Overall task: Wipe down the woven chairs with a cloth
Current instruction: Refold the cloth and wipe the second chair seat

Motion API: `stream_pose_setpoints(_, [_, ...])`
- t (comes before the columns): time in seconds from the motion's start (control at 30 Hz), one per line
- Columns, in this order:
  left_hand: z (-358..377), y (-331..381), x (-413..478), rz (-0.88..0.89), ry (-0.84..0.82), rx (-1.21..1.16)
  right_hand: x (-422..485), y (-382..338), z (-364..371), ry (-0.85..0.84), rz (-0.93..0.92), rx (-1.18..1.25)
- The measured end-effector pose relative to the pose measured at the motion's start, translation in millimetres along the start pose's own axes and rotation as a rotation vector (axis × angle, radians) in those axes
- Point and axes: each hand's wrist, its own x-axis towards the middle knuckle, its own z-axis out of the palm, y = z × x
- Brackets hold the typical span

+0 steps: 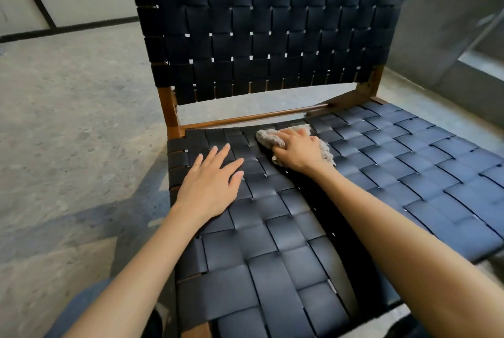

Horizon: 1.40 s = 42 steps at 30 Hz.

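A woven chair (381, 168) with black straps and a brown wooden frame fills the view, its backrest rising at the top. My right hand (298, 150) grips a crumpled grey-beige cloth (268, 138) and presses it onto the rear left part of the seat, near the back rail. My left hand (211, 182) lies flat on the seat's left side, fingers straight and spread, holding nothing.
A speckled grey concrete floor (76, 124) spreads to the left and behind the chair. A pale wall with a dark baseboard (68, 29) runs along the far left. A grey wall or ledge (450, 37) stands close at the right.
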Motion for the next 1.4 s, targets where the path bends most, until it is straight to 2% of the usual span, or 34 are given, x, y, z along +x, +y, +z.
stream_pose_setpoints(0.27, [0, 15, -3, -0.106, -0.044, 0.067, -124, 5, -38, -0.051, 0.046, 0.003])
stream_pose_setpoints(0.4, [-2, 27, -3, -0.047, -0.104, 0.029, -185, 4, -54, -0.033, 0.117, -0.005])
stream_pose_setpoints(0.5, [-6, 24, -5, -0.022, -0.114, 0.012, -227, -6, -57, 0.044, 0.251, -0.030])
stream_pose_setpoints(0.6, [-6, 22, -8, 0.000, -0.121, 0.020, -254, -31, -49, 0.158, 0.295, 0.003])
stream_pose_setpoints(0.77, [-5, 22, -9, 0.006, -0.107, 0.014, -239, -65, -36, 0.168, 0.257, 0.040])
stream_pose_setpoints(1.0, [-5, 20, -9, 0.027, -0.097, 0.018, -190, -44, -38, 0.110, 0.283, 0.007])
stream_pose_setpoints(1.1, [-5, 21, -11, 0.031, -0.087, 0.005, -204, -39, -38, 0.083, 0.237, -0.012])
stream_pose_setpoints(1.23, [-4, 24, -11, 0.028, -0.066, -0.023, -219, -43, -35, 0.143, 0.203, -0.022])
stream_pose_setpoints(1.4, [-1, 27, -8, 0.030, -0.051, -0.024, -174, -45, -26, 0.092, 0.165, 0.024])
